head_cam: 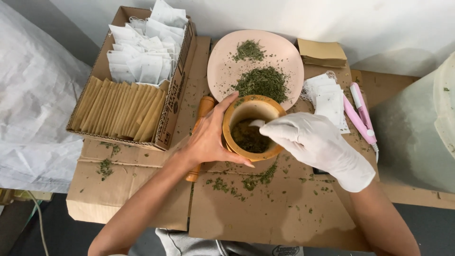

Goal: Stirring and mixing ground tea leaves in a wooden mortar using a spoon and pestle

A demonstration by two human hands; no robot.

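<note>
The round yellow-brown wooden mortar [251,128], holding dried green crushed herbs [247,136], stands on the cardboard-covered table [279,213] just near of the pink plate [222,71]. The bare left hand [208,140] wraps its left wall, while the white-gloved right hand [315,140] pinches a small white scoop [256,123] inside. It looks stiff, fairly heavy and smooth, so its wall seems the best hold.

Pink plate [222,71], green herbs [262,83]
</note>
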